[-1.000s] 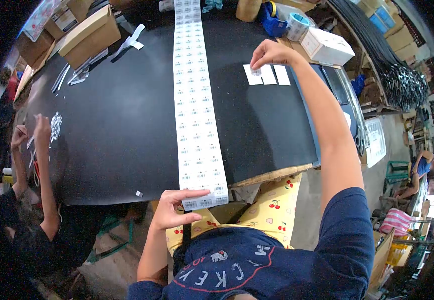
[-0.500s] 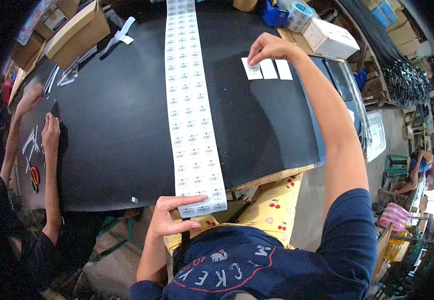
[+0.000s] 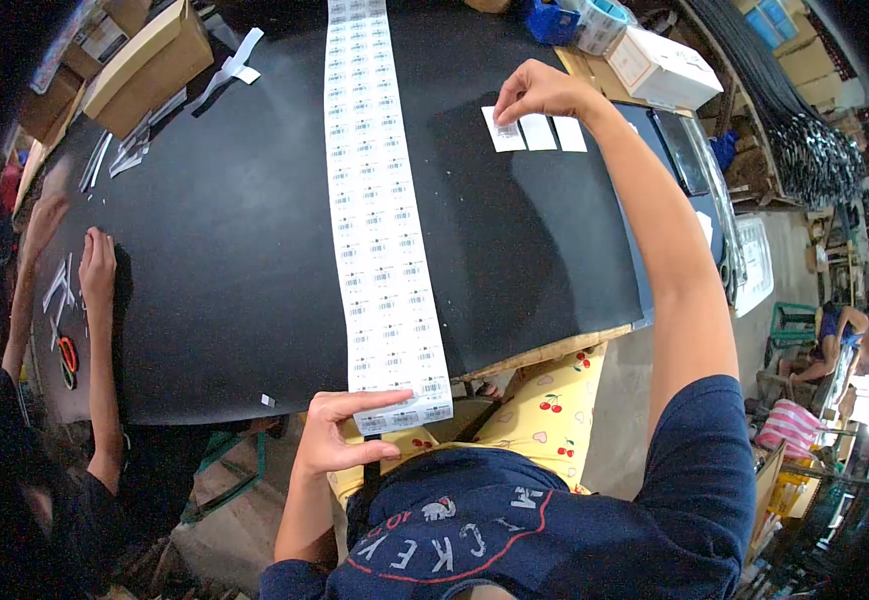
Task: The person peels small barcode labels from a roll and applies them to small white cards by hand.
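Left hand (image 3: 340,435): closest to the person, just off the near edge of the table (image 3: 235,300). Fingers are stretched along the top of the sticker sheet's near end with the thumb under it, so it's pinching that end.
Sticker sheet (image 3: 385,230): a long white strip with rows of little barcode stickers. It runs straight up the middle of the table from the left hand to the far edge, and the near end hangs a bit over the table edge.
Co-worker's hand (image 3: 98,265): at the left edge of the table, resting flat beside some small white strips, with scissors (image 3: 67,358) just beside the forearm.
Right hand (image 3: 540,92): arm reached way out to the far right, fingertips pressed together and pinching one small sticker (image 3: 507,130).
Sticker spot: right on the leftmost of three white cards (image 3: 538,133) lying side by side on the table.
Far stuff: cardboard box (image 3: 145,65) at the far left, white box (image 3: 665,70) just past the cards on the right.
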Demonstrator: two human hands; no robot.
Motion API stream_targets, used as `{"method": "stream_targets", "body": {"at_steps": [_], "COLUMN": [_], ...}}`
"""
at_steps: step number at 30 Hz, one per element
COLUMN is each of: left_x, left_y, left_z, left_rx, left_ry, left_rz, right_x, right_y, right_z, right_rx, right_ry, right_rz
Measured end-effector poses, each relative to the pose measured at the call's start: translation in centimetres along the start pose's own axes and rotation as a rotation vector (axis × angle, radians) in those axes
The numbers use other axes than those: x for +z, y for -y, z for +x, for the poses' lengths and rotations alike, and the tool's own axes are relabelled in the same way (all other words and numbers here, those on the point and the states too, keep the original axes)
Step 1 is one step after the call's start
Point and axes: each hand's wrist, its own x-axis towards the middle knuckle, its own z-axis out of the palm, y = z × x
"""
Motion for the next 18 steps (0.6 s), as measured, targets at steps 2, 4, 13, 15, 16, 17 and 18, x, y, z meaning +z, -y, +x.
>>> {"method": "stream_targets", "body": {"at_steps": [2, 4, 13, 15, 16, 17, 18], "left_x": [0.1, 0.1, 0.0, 0.0, -0.1, -0.1, -0.1], "left_y": [0.0, 0.0, 0.0, -0.2, -0.2, -0.1, 0.0], "left_z": [0.0, -0.1, -0.1, 0.0, -0.1, -0.1, -0.1], "left_rx": [-0.008, -0.015, -0.012, -0.008, -0.007, -0.003, 0.002], "left_ry": [-0.002, -0.006, -0.009, -0.002, -0.003, -0.004, -0.005], "left_rz": [-0.017, -0.033, -0.021, 0.002, 0.002, -0.001, -0.003], "right_x": [0.1, 0.2, 0.7, 1.1, 1.2, 1.4, 1.5], "right_y": [0.1, 0.0, -0.2, -0.4, -0.7, -1.1, -1.0], "right_z": [-0.2, -0.2, -0.2, -0.4, -0.3, -0.3, -0.4], "right_rx": [0.001, 0.002, 0.009, -0.010, -0.011, -0.064, -0.117], "right_ry": [-0.006, -0.011, -0.057, -0.094, -0.094, -0.123, -0.152], "right_rz": [0.003, 0.005, -0.041, -0.095, -0.095, -0.127, -0.158]}}
